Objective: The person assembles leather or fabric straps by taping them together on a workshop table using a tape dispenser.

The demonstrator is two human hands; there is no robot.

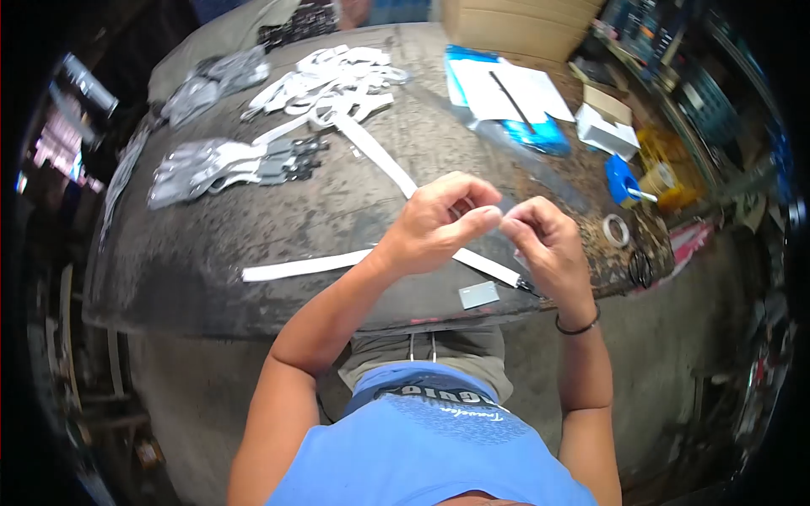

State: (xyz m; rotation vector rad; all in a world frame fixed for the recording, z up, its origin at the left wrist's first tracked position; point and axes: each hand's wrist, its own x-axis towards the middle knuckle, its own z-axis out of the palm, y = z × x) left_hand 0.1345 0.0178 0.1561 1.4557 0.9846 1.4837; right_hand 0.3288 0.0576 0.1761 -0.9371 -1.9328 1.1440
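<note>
Above the table's front part, my left hand (447, 221) and my right hand (550, 251) meet with thumbs and fingertips pinched close together. Something small and pale, perhaps clear film, shows between the fingertips; its kind cannot be made out. Beneath them, a white flat strap (485, 266) ends in a small black piece (526, 287) near the right hand. Another length of white strap (305, 266) lies to the left, partly hidden by my left forearm. A small grey rectangular block (479, 295) rests just in front of the strap's end.
A heap of white straps (333, 80) lies at the back, with plastic-bagged straps (228, 169) at left. To the right are papers (506, 88), a white box (606, 126), a blue tape dispenser (622, 180), a tape roll (616, 230) and black-handled scissors (640, 268) near the edge.
</note>
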